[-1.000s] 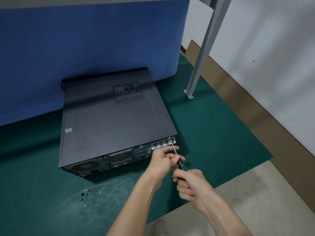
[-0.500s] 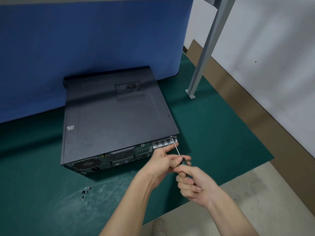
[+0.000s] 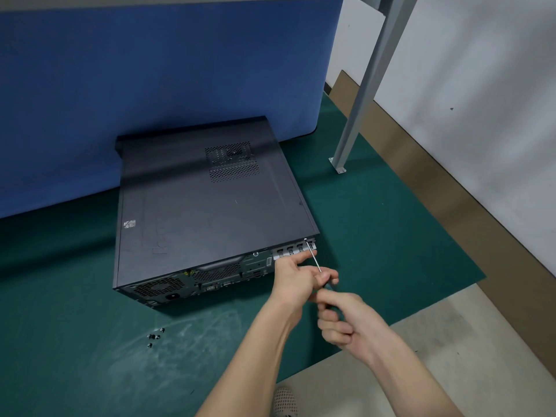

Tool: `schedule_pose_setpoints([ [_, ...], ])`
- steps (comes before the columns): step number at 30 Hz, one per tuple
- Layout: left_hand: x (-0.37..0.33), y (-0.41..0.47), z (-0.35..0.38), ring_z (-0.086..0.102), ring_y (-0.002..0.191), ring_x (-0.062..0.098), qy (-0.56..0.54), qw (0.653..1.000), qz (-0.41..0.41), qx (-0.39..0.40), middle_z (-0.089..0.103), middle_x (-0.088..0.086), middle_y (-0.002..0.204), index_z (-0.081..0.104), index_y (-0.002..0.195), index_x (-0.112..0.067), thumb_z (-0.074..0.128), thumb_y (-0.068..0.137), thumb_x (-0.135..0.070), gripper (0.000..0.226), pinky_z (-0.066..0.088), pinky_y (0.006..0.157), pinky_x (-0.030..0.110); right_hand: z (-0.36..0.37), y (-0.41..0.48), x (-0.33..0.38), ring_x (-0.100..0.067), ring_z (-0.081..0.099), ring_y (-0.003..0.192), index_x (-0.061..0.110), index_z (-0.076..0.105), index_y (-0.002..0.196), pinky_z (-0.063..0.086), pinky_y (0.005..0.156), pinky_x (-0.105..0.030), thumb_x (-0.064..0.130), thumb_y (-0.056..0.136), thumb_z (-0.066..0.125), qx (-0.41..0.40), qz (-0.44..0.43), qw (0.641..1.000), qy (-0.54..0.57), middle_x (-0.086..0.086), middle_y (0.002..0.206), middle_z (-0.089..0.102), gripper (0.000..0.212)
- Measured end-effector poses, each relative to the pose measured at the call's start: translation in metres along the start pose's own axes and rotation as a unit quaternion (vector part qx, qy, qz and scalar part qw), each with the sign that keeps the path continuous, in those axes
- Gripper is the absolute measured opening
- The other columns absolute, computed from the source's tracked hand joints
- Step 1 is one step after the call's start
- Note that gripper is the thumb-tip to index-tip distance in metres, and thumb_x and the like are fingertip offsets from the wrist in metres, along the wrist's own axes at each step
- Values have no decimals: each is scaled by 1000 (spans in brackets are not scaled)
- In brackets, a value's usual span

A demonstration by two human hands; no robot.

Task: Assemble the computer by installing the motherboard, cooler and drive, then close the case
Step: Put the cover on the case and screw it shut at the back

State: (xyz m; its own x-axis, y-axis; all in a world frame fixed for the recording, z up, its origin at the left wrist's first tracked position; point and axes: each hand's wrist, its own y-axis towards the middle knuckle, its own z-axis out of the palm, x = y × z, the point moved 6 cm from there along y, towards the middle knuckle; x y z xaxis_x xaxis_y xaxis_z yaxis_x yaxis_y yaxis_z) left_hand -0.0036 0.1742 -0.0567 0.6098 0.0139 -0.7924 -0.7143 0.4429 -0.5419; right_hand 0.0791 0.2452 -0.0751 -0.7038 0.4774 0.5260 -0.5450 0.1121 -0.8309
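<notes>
Head view: both hands (image 3: 325,299) around screwdriver (image 3: 315,260).

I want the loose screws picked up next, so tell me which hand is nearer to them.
Left. The left hand is up and to the right of the loose screws, steadying the screwdriver; the right hand grips its handle farther right.

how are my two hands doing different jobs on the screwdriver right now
The left hand pinches the screwdriver near its metal shaft, close to the computer case; the right hand wraps the handle, nearer the body. The left reaches forward; the right curls into a fist. Both hold the one tool.
</notes>
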Motion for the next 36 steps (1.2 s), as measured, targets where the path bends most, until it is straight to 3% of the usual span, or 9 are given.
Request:
schedule_pose_setpoints([
  [2, -1, 2, 0, 69, 75, 11, 54, 998, 13, -32, 72, 2, 71, 47, 133, 0, 74, 77, 1, 62, 53, 79, 26, -5, -2, 5, -15, 32, 40, 12, 43, 65, 23, 40, -21, 19, 78, 70, -129, -83, 960, -235, 1, 52, 41, 31],
  [4, -1, 0, -5, 68, 81, 10, 70, 997, 17, -29, 73, 4, 78, 46, 135, -3, 77, 76, -7, 67, 48, 94, 33, -5, -5, 8, -21, 40, 46, 11, 42, 67, 27, 45, -23, 22, 84, 64, -185, -112, 923, -317, -1, 57, 46, 29],
  [7, 3, -5, -2, 69, 76, 15, -24, 998, -16, 57, 73, 11, 90, 33, 142, -8, 64, 86, 0, 65, 54, 65, 29, 7, 3, 4, -11, 18, 30, 12, 36, 62, 16, 35, -14, 6, 88, 50, -49, -45, 995, -80, 0, 45, 24, 30],
  [9, 2, -5, -1, 69, 66, 15, -8, 999, -10, 36, 72, 11, 82, 30, 144, -6, 59, 87, 9, 65, 51, 50, 24, 11, 0, 2, -8, 14, 30, 13, 37, 60, 13, 33, -12, 7, 86, 54, -2, -28, 998, -49, 0, 46, 22, 32],
  [13, 1, -3, -2, 69, 84, 17, 96, 995, 27, -31, 72, 15, 85, 39, 142, -9, 74, 78, -2, 73, 50, 91, 30, -2, -5, 5, -15, 31, 40, 11, 42, 65, 24, 38, -21, 23, 81, 71, -179, -99, 926, -317, 1, 53, 40, 35],
  [19, 3, -5, -2, 69, 64, 18, -6, 1000, -4, 22, 71, 16, 84, 29, 146, -8, 52, 86, 17, 68, 53, 51, 26, 2, 3, 2, -10, 15, 30, 14, 35, 59, 13, 36, -12, 2, 83, 53, -35, -45, 997, -51, 0, 44, 22, 32],
  [24, 10, -2, -4, 68, 74, 18, -14, 999, 25, -19, 70, 14, 85, 43, 138, -9, 58, 84, 15, 61, 57, 68, 28, -7, 4, 8, -12, 17, 33, 10, 42, 64, 15, 40, -16, 11, 83, 62, -114, -95, 977, -156, 1, 42, 28, 27],
  [30, 37, -9, -74, 67, 78, 13, 152, 980, 61, -116, 70, -1, 81, 71, 94, -14, 72, 82, -8, 13, 51, 75, 17, 1, -9, -7, -15, 28, 39, 17, 33, 45, 27, 46, -33, 21, 86, 68, -293, -263, 852, -345, 7, 32, 29, 55],
  [36, 72, -45, -209, 64, 79, 20, 327, 881, -4, -341, 70, 0, 77, 70, 80, -16, 70, 84, -16, 5, 41, 68, 23, 47, 25, -78, -13, 35, 45, 22, 40, 52, 31, 49, -30, 34, 90, 64, -187, -239, 857, -417, 6, 43, 37, 46],
])
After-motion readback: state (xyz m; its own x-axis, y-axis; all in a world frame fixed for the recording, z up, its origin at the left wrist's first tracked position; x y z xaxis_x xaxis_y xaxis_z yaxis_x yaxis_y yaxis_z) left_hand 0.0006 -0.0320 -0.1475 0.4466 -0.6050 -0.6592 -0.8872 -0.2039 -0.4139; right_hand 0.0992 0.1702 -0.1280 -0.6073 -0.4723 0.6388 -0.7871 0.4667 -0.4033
